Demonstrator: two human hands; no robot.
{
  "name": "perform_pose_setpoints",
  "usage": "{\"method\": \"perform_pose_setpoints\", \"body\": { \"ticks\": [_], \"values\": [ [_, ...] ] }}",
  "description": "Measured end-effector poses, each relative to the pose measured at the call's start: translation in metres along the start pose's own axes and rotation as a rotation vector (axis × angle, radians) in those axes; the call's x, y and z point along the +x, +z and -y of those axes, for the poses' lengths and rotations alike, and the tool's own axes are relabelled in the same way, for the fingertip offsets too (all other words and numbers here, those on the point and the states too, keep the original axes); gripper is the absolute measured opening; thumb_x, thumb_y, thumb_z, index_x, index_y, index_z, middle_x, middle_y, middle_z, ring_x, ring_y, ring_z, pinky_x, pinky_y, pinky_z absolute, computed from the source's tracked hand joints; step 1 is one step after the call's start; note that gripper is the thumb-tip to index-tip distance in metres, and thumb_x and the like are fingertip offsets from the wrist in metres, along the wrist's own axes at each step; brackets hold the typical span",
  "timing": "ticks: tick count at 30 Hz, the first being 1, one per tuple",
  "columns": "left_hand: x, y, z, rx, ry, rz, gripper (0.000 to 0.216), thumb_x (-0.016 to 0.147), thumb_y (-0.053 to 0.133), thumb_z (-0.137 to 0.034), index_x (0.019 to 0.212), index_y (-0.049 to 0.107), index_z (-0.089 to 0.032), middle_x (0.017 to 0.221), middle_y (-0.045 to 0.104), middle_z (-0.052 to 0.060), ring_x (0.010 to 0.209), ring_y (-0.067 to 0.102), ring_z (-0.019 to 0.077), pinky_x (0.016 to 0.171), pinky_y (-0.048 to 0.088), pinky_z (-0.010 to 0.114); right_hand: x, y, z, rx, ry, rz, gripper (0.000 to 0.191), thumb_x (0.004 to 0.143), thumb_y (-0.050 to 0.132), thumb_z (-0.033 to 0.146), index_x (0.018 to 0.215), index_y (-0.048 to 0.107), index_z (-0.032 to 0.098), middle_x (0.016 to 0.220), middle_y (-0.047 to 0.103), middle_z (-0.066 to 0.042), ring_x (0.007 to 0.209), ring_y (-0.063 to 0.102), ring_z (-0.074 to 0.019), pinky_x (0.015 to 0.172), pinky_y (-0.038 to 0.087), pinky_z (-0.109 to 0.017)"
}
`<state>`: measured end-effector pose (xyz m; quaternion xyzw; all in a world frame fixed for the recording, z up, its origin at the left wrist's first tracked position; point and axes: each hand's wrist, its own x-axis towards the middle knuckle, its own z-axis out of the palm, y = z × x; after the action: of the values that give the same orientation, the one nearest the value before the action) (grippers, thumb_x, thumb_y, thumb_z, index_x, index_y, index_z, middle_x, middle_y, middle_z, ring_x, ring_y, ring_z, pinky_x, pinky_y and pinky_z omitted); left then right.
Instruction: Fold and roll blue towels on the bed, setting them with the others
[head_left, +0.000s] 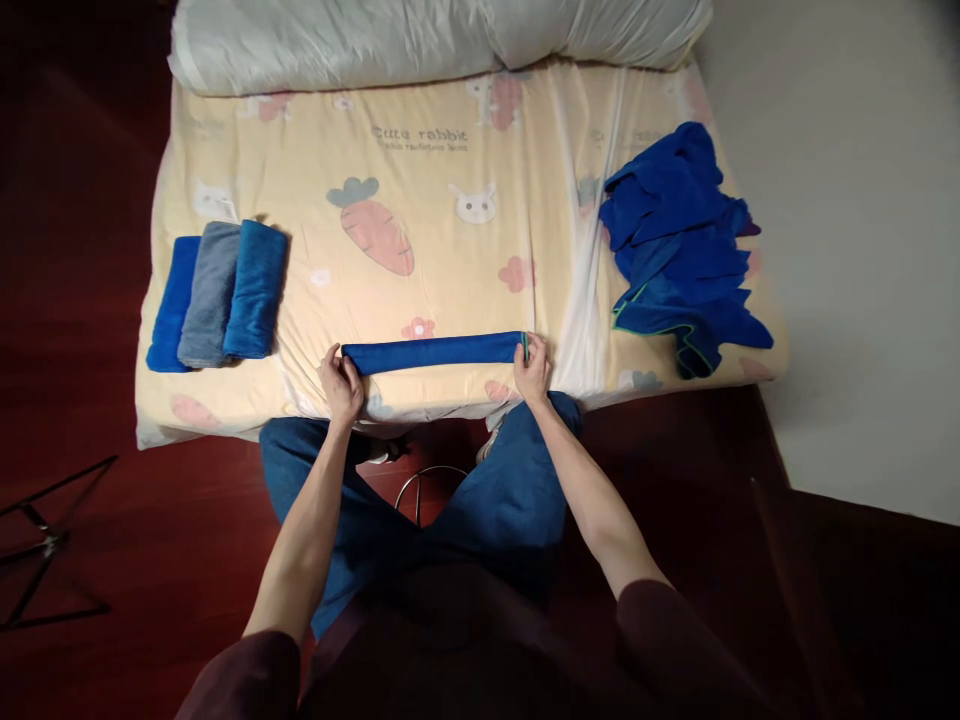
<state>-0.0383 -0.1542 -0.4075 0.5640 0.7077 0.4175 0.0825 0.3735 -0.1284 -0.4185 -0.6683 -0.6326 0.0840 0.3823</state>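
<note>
A dark blue towel (435, 352), folded into a long narrow strip, lies across the near edge of the bed. My left hand (340, 383) pinches its left end. At the other end my right hand (532, 368) grips the strip, where a thin green hem shows. Both arms reach forward over my knees in blue jeans.
The bed (450, 240) wears a yellow sheet printed with carrots and rabbits. Three folded towels (219, 294), two blue and one grey, lie side by side at the left. A heap of loose blue towels (679, 245) sits at the right. A white duvet (420, 40) lies rolled along the far edge.
</note>
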Motion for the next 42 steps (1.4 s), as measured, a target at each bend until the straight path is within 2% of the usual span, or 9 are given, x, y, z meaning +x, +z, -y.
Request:
{"method": "perform_pose_setpoints", "body": {
  "ticks": [14,19,23,25,28,31,33,37,42],
  "values": [
    [-0.001,0.0,-0.004,-0.049,-0.082,0.007,0.041,0.108,0.037,-0.042,0.133,0.054,-0.015,0.094,0.058,0.008,0.1,0.06,0.025,0.105,0.044,0.045,0.001,-0.005,0.008,0.039,0.017,-0.024,0.038,0.106,0.039,0.041,0.129,0.055,0.015,0.087,0.073,-0.01,0.085,0.075,-0.0227,0.083,0.06,-0.036],
    [0.003,-0.006,-0.01,-0.045,-0.076,0.001,0.041,0.108,0.034,-0.042,0.133,0.055,-0.017,0.108,0.061,0.012,0.108,0.061,0.0257,0.105,0.047,0.044,0.004,-0.01,0.007,0.022,0.085,-0.245,0.039,0.107,0.031,0.035,0.131,0.053,0.014,0.071,0.059,-0.002,0.059,0.063,-0.0193,0.065,0.055,-0.033],
    [-0.004,-0.023,-0.024,0.026,0.076,-0.01,0.044,0.105,0.041,-0.039,0.141,0.054,-0.017,0.139,0.055,0.02,0.136,0.051,0.0317,0.118,0.039,0.051,-0.002,-0.019,0.014,-0.003,0.039,-0.372,0.039,0.107,0.034,0.034,0.13,0.06,0.017,0.097,0.068,-0.012,0.09,0.07,-0.0265,0.085,0.058,-0.045],
    [-0.011,-0.031,-0.041,0.062,0.183,0.095,0.049,0.102,0.046,-0.035,0.148,0.052,-0.019,0.154,0.048,0.018,0.148,0.041,0.0338,0.126,0.029,0.055,-0.009,-0.022,0.027,-0.031,-0.073,-0.251,0.038,0.106,0.037,0.032,0.128,0.066,0.02,0.116,0.07,-0.015,0.113,0.068,-0.0305,0.103,0.053,-0.053],
    [-0.019,-0.027,-0.077,0.07,0.312,0.39,0.058,0.099,0.052,-0.033,0.156,0.048,-0.024,0.167,0.039,0.01,0.158,0.029,0.0339,0.131,0.02,0.058,-0.018,-0.019,0.063,-0.078,-0.221,0.067,0.043,0.106,0.038,0.027,0.138,0.066,0.024,0.141,0.066,-0.011,0.138,0.057,-0.0309,0.118,0.043,-0.055],
    [-0.02,-0.007,-0.11,0.045,0.385,0.588,0.061,0.1,0.051,-0.033,0.16,0.044,-0.027,0.172,0.031,0.005,0.162,0.021,0.0315,0.133,0.016,0.058,-0.021,-0.008,0.104,-0.097,-0.314,0.322,0.052,0.107,0.038,0.027,0.157,0.051,0.031,0.159,0.053,-0.003,0.153,0.042,-0.0275,0.128,0.032,-0.056],
    [-0.019,0.008,-0.12,0.025,0.393,0.605,0.06,0.102,0.048,-0.034,0.161,0.043,-0.026,0.173,0.029,0.005,0.163,0.019,0.0297,0.134,0.014,0.056,-0.019,0.001,0.122,-0.088,-0.361,0.421,0.056,0.108,0.038,0.029,0.164,0.039,0.032,0.167,0.043,0.0,0.16,0.031,-0.025,0.133,0.024,-0.055],
    [-0.023,0.014,-0.101,0.049,0.321,0.522,0.061,0.105,0.043,-0.039,0.163,0.04,-0.02,0.172,0.03,0.01,0.163,0.02,0.0297,0.134,0.012,0.056,-0.016,0.005,0.119,-0.111,-0.377,0.512,0.059,0.109,0.039,0.033,0.167,0.031,0.029,0.172,0.033,-0.001,0.163,0.021,-0.0233,0.135,0.017,-0.054],
    [-0.038,-0.017,-0.056,0.098,0.232,0.447,0.067,0.105,0.044,-0.045,0.164,0.034,-0.015,0.172,0.027,0.016,0.163,0.017,0.0303,0.133,0.013,0.056,-0.02,-0.012,0.079,-0.135,-0.326,0.506,0.059,0.109,0.038,0.034,0.166,0.034,0.019,0.173,0.029,-0.008,0.163,0.023,-0.0236,0.134,0.021,-0.049]
  ]
}}
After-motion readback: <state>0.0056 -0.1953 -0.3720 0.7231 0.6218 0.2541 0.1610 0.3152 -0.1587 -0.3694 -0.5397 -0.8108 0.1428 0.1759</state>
